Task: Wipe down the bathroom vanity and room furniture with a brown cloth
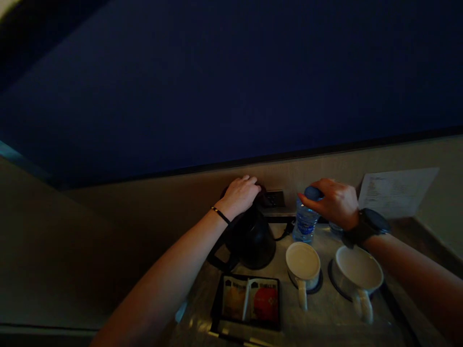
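Observation:
My left hand reaches over the top of a black electric kettle, its fingers curled on the dark lid. How far the lid is lifted is hard to make out in the dim light. To the right, a clear plastic water bottle with a blue cap stands upright near the wall. The thumb and fingers of my right hand close around that cap from the right side. A second bottle is mostly hidden behind my right wrist.
Two white mugs sit on dark coasters in front. A black tray holds two tea or coffee packets. A power cord runs beside the kettle. A printed sheet leans against the wall, below a dark blue panel.

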Tool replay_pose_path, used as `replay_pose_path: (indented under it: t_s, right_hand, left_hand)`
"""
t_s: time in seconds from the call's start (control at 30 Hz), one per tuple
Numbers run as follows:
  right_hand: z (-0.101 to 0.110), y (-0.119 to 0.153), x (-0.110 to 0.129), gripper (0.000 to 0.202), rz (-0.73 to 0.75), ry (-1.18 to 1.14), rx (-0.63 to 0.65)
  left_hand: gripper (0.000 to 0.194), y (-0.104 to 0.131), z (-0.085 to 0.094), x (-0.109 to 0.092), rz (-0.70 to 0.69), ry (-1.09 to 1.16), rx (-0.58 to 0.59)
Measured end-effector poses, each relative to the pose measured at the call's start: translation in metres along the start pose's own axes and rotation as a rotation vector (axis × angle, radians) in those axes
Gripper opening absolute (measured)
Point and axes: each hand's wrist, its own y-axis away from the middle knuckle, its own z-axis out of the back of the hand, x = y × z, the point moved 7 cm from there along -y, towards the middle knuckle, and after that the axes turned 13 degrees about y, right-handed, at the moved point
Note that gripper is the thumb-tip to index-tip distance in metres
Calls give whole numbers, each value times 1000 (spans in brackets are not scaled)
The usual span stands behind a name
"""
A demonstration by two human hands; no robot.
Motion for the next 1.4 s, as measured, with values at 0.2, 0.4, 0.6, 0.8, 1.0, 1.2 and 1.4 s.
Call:
replay_pose_path:
  t_s: [0.2,0.4,0.6,0.8,1.0,1.2,1.4]
  right_hand:
    - [-3,-3,13,45,96,-38,-7]
    - [4,1,9,49,36,55,-79]
    - [3,-3,-4,48,-74,139,-110]
    - [-4,-5,11,40,-4,211,10]
    - [4,-6,2,54,-61,103,-11]
    - [16,-1,-41,41,-360,57,-218]
    - [9,-5,-46,33,-384,53,-126]
  left_hand:
    - [45,22,40,33,67,21,-349]
    - [45,32,70,24,54,16,-493]
    - [43,29,93,10,32,44,-638]
    - [43,23,84,1,-13,52,-623]
    - [45,26,83,12,8,55,-652]
    - [40,23,103,8,-9,-41,-732]
    - [38,-35,168,-52,-120,-26,-928]
